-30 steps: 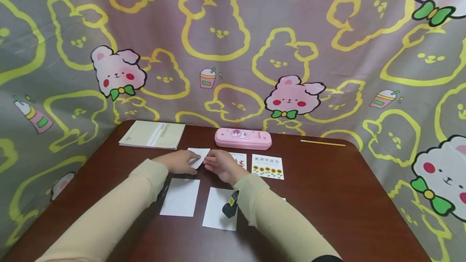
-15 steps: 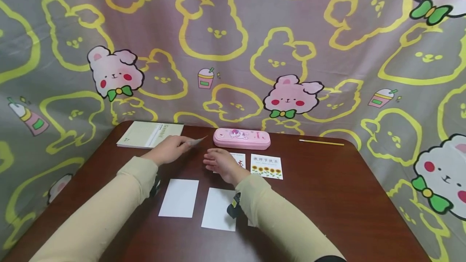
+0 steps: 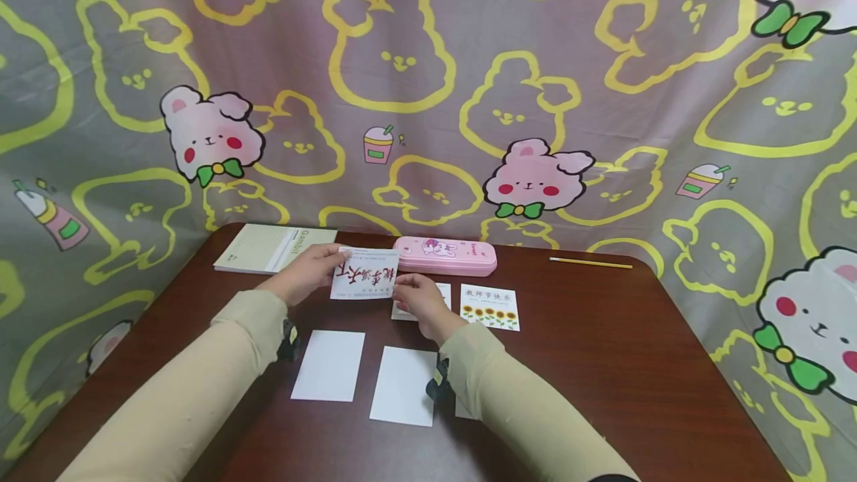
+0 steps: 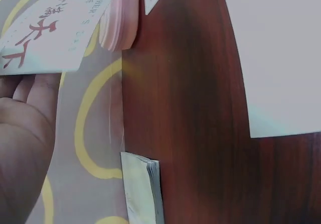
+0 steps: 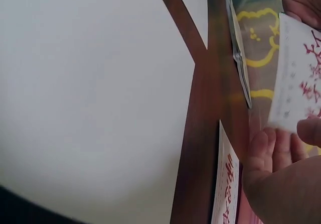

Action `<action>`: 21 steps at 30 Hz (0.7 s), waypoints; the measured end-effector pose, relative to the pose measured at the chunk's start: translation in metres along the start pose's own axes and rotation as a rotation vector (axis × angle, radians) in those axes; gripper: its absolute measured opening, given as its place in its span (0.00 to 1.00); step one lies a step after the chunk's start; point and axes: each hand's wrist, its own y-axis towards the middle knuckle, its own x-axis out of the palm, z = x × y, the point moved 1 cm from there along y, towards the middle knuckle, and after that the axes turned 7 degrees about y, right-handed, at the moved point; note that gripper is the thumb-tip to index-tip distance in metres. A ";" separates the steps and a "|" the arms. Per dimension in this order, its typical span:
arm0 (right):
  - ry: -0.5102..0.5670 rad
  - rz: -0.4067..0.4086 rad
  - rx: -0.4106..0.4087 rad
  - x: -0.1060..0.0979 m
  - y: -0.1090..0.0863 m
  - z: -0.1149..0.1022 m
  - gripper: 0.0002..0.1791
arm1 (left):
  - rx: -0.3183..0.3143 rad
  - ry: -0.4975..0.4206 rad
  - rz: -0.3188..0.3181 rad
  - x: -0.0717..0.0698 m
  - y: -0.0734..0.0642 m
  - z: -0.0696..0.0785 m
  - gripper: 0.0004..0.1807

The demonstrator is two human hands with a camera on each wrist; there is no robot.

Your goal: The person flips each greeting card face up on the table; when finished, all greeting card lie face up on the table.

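Head view has a white card printed with dark red characters, held up off the table between the two hands, its printed face toward the camera and the lettering upside down from there; the left hand pinches it at the upper left corner, and the right hand pinches the lower right corner, which the right wrist view shows with the thumb in front and the fingers behind. Just behind the right hand lies a second red-lettered card, partly covered by that hand, and to the right of it a sunflower card lies flat. Nearer the person, a left blank sheet and a middle blank sheet lie side by side, apart, with a third sheet mostly hidden under the right sleeve. Beyond the held card, a pink pencil case lies near the far edge of the dark red-brown table, with a pale notebook to its left and a yellow pencil to its right, all before a grey curtain patterned with yellow-outlined cartoon animals
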 end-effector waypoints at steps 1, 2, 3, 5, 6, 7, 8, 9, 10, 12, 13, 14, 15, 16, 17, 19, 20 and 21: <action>-0.017 -0.002 -0.008 0.000 -0.001 0.000 0.08 | -0.005 -0.034 0.005 -0.001 -0.001 -0.001 0.22; -0.031 -0.006 -0.011 -0.001 -0.001 0.001 0.06 | -0.013 -0.067 0.011 -0.001 -0.001 -0.001 0.23; -0.043 -0.015 -0.014 -0.001 -0.002 0.001 0.05 | -0.019 -0.098 0.015 -0.002 -0.002 -0.002 0.23; -0.050 -0.046 -0.012 0.000 -0.003 0.001 0.03 | -0.033 -0.149 0.022 -0.003 -0.003 -0.005 0.23; -0.044 -0.067 -0.005 0.000 -0.004 0.001 0.02 | -0.043 -0.167 0.028 -0.004 -0.003 -0.007 0.23; -0.033 -0.092 0.003 0.000 -0.004 0.002 0.01 | -0.053 -0.170 0.037 -0.004 -0.004 -0.008 0.23; -0.020 -0.114 0.013 0.000 -0.005 0.002 0.01 | -0.062 -0.162 0.048 -0.004 -0.004 -0.009 0.24; -0.012 -0.136 0.017 0.000 -0.006 0.002 0.02 | -0.069 -0.149 0.061 -0.005 -0.004 -0.011 0.24; -0.003 -0.157 0.022 0.000 -0.006 0.003 0.03 | -0.075 -0.128 0.076 -0.005 -0.004 -0.011 0.23; -0.001 -0.190 0.026 0.000 -0.008 0.002 0.05 | -0.076 -0.053 0.100 -0.006 -0.004 -0.011 0.22; -0.011 -0.206 0.021 0.000 -0.008 0.001 0.05 | -0.067 0.014 0.102 -0.006 -0.004 -0.010 0.21; -0.026 -0.220 0.020 -0.001 -0.009 0.001 0.05 | -0.062 0.081 0.097 -0.007 -0.003 -0.008 0.20; -0.041 -0.241 0.017 -0.001 -0.009 0.000 0.04 | -0.046 0.150 0.081 -0.008 -0.003 -0.006 0.18; -0.055 -0.263 0.016 -0.001 -0.010 -0.001 0.03 | -0.031 0.216 0.061 -0.008 -0.003 -0.003 0.17; -0.070 -0.285 0.013 -0.001 -0.010 -0.003 0.03 | -0.013 0.282 0.037 -0.008 -0.003 0.000 0.16; -0.088 -0.333 0.007 -0.001 -0.011 -0.006 0.02 | 0.023 0.384 -0.014 -0.006 -0.004 0.007 0.15; -0.095 -0.353 0.009 -0.001 -0.011 -0.008 0.02 | 0.040 0.417 -0.035 -0.004 -0.004 0.011 0.15; -0.100 -0.371 0.004 -0.001 -0.012 -0.009 0.02 | 0.057 0.437 -0.051 -0.002 -0.003 0.014 0.14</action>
